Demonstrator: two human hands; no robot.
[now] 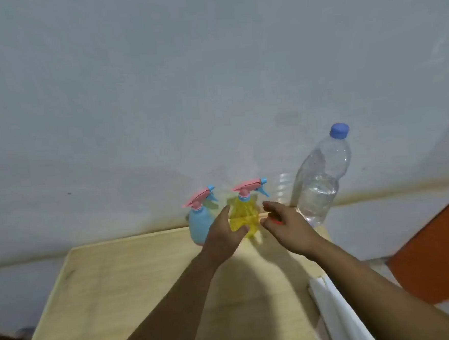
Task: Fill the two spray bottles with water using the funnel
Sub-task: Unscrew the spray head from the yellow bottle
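In the head view, the yellow spray bottle (244, 216) is seen standing at the far edge of the table (120, 296), at twelve o'clock from the person, with the blue spray bottle (200, 223) just beside it at nine o'clock and the capped water bottle (322, 179) at three o'clock. The yellow bottle is bracketed by the left hand (223, 232), its fingers spread and its thumb laid against the body, while the right hand (288, 225) is held loosely curled just beside it; something red, possibly the funnel, is glimpsed under its fingers (269, 206), but a grip cannot be confirmed. Both spray heads are still screwed on. A bottle so near the edge could be knocked off by a clumsy grasp, and its blue neighbour tipped.
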